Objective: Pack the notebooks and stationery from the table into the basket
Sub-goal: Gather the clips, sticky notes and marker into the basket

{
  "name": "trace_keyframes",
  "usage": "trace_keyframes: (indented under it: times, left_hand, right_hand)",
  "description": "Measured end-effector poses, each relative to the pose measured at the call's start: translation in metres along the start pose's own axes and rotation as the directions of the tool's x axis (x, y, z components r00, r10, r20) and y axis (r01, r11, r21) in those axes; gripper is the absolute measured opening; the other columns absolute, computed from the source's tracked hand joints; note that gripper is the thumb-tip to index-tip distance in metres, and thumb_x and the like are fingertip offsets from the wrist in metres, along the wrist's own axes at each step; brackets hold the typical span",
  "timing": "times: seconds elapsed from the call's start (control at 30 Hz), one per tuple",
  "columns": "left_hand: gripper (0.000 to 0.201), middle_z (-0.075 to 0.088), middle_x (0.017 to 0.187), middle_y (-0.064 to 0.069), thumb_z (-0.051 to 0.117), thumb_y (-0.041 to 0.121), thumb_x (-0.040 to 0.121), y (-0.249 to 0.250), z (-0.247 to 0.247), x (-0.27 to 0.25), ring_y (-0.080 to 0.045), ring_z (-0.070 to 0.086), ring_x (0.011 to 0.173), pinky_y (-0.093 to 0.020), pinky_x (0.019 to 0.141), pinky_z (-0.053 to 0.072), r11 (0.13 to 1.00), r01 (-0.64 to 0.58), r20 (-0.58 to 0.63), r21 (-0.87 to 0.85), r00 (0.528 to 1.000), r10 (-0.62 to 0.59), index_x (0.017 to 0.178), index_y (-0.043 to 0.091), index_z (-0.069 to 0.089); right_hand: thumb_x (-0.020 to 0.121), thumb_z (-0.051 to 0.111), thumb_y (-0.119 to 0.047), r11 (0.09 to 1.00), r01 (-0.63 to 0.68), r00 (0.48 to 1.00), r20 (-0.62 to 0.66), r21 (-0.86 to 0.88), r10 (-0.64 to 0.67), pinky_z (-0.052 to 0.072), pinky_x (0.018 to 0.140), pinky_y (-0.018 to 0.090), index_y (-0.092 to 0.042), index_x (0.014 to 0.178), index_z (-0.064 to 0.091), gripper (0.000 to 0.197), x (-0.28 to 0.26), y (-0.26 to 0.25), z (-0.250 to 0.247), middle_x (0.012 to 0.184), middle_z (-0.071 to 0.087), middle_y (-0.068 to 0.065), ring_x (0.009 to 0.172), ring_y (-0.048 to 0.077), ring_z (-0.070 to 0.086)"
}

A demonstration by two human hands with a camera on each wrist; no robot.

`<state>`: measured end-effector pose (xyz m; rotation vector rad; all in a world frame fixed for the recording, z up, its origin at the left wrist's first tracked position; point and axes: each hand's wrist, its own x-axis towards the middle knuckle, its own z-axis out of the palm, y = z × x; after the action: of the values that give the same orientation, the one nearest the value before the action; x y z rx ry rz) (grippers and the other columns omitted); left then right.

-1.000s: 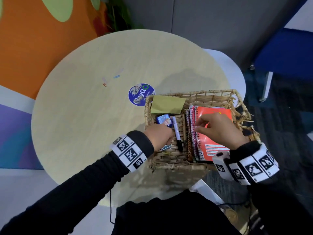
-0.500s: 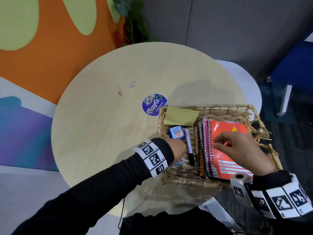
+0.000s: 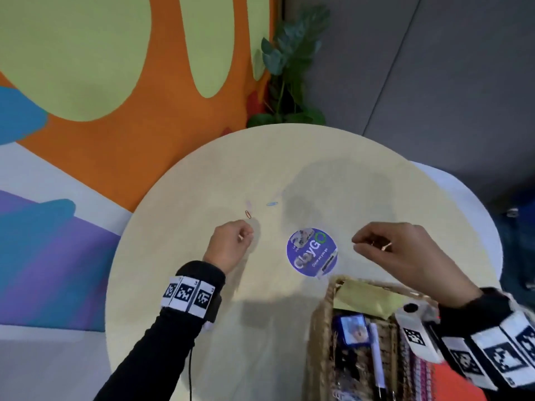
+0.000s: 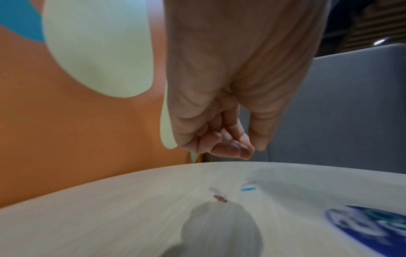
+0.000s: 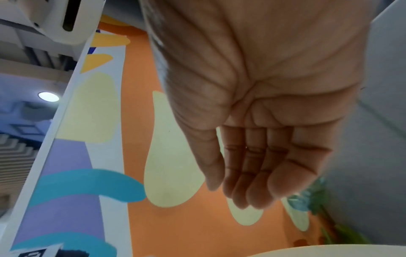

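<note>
Your left hand (image 3: 228, 247) hovers over the round bench (image 3: 179, 256), well to the left of the blue round sticker (image 3: 312, 252), fingers curled loosely inward with the fingertips (image 4: 232, 147) bunched near the thumb; nothing shows in its grip. Just beyond its knuckles, up and to the left of the sticker, a red paper clip (image 3: 248, 214) lies flat on the bench, with a pale pink clip (image 3: 248, 204) a little farther on, too faint to read clearly. A blue paper clip (image 3: 271, 203) lies straight beyond the sticker's left edge, apart from the other two.

To the right of the sticker, your right hand (image 3: 405, 253) hangs above the bench with its fingers (image 5: 248, 173) held together and only gently bent, the palm bare and holding nothing.

Nearer you than the sticker, and just off its right side, stands the wicker basket (image 3: 321, 337). Inside it, from the sticker side rightward, lie a yellow sticky-note pad (image 3: 367, 296) at the far end, a small blue box (image 3: 351, 332), a white marker (image 3: 377, 357) lying lengthwise, and spiral notebooks (image 3: 422, 377) with an orange-red cover (image 3: 451, 386), partly hidden under your right wrist.
</note>
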<state>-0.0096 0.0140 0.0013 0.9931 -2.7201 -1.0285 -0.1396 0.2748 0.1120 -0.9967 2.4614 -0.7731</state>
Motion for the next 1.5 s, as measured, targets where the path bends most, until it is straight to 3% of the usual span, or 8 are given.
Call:
trace_keyframes:
  times: [0.1, 0.43, 0.6, 0.73, 1.07, 1.23, 1.33, 1.5]
  left_hand:
    - [0.014, 0.073, 0.099, -0.006, 0.059, 0.014, 0.089, -0.022, 0.004, 0.036, -0.022, 0.066, 0.088, -0.025, 0.083, 0.048, 0.991, 0.121, -0.087, -0.062, 0.988, -0.126, 0.097, 0.009, 0.07]
    - [0.032, 0.066, 0.108, -0.008, 0.072, 0.021, 0.078, -0.035, 0.037, 0.113, -0.022, 0.063, 0.099, -0.023, 0.083, 0.043, 0.967, 0.222, -0.046, -0.128, 0.972, -0.229, 0.109, 0.013, 0.065]
    - [0.023, 0.065, 0.107, -0.012, 0.075, 0.016, 0.077, -0.041, 0.041, 0.121, -0.027, 0.063, 0.097, -0.026, 0.08, 0.045, 0.966, 0.251, -0.03, -0.062, 0.967, -0.254, 0.095, 0.006, 0.066]
    - [0.022, 0.064, 0.107, -0.014, 0.072, 0.018, 0.08, -0.041, 0.041, 0.122, -0.029, 0.063, 0.096, -0.029, 0.079, 0.045, 0.959, 0.281, -0.019, -0.026, 0.959, -0.281, 0.096, 0.003, 0.065]
    - [0.017, 0.067, 0.096, -0.016, 0.066, 0.013, 0.083, -0.035, 0.041, 0.115, -0.034, 0.063, 0.087, -0.036, 0.074, 0.05, 0.952, 0.299, -0.023, -0.072, 0.953, -0.301, 0.096, 0.005, 0.057]
    - [0.007, 0.064, 0.079, -0.003, 0.06, 0.004, 0.083, -0.03, 0.039, 0.108, -0.026, 0.064, 0.075, -0.028, 0.061, 0.049, 0.964, 0.254, -0.023, -0.078, 0.966, -0.257, 0.079, 0.007, 0.056]
    - [0.014, 0.054, 0.067, 0.007, 0.06, 0.006, 0.083, -0.024, 0.034, 0.097, -0.016, 0.055, 0.062, -0.022, 0.052, 0.04, 0.969, 0.228, -0.028, -0.096, 0.972, -0.232, 0.073, 0.009, 0.051]
    - [0.023, 0.06, 0.064, 0.007, 0.066, 0.008, 0.081, -0.013, 0.031, 0.06, -0.016, 0.059, 0.062, -0.023, 0.056, 0.043, 0.982, 0.148, -0.021, -0.114, 0.988, -0.151, 0.07, 0.017, 0.049]
  right_hand:
    - [0.083, 0.064, -0.016, 0.992, 0.098, 0.994, 0.06, -0.08, -0.094, 0.046, 0.068, 0.022, -0.017, 0.082, 0.071, 0.007, 0.076, -0.017, 0.016, 0.072, 0.07, -0.005, 0.065, 0.011, 0.059]
    - [0.084, 0.058, -0.014, 0.965, 0.148, 0.955, 0.285, -0.215, -0.083, 0.049, 0.081, 0.032, -0.01, 0.09, 0.071, 0.015, 0.21, -0.019, 0.094, 0.089, 0.071, 0.004, 0.087, 0.024, 0.064]
    - [0.085, 0.058, -0.014, 0.965, 0.139, 0.946, 0.317, -0.223, -0.063, 0.052, 0.085, 0.035, -0.01, 0.092, 0.071, 0.015, 0.231, -0.011, 0.119, 0.096, 0.072, 0.007, 0.09, 0.025, 0.064]
    - [0.087, 0.058, -0.017, 0.96, 0.13, 0.945, 0.326, -0.249, -0.043, 0.045, 0.079, 0.027, -0.009, 0.1, 0.067, 0.017, 0.25, -0.002, 0.144, 0.104, 0.069, 0.009, 0.092, 0.024, 0.062]
    - [0.09, 0.053, -0.01, 0.881, 0.193, 0.904, 0.428, -0.431, 0.012, 0.047, 0.087, 0.035, 0.002, 0.107, 0.063, 0.023, 0.276, -0.007, 0.173, 0.115, 0.059, 0.02, 0.105, 0.034, 0.059]
    - [0.094, 0.043, -0.002, 0.815, 0.229, 0.896, 0.442, -0.532, 0.037, 0.044, 0.095, 0.038, 0.005, 0.12, 0.055, 0.03, 0.272, -0.017, 0.18, 0.126, 0.053, 0.021, 0.117, 0.035, 0.053]
    - [0.093, 0.041, 0.003, 0.773, 0.266, 0.889, 0.457, -0.576, 0.035, 0.044, 0.097, 0.04, 0.005, 0.121, 0.053, 0.031, 0.265, -0.021, 0.177, 0.126, 0.052, 0.022, 0.119, 0.036, 0.051]
    - [0.092, 0.044, 0.0, 0.832, 0.258, 0.944, 0.312, -0.492, -0.108, 0.047, 0.084, 0.036, 0.002, 0.107, 0.06, 0.022, 0.228, -0.048, 0.123, 0.116, 0.06, 0.02, 0.106, 0.034, 0.059]
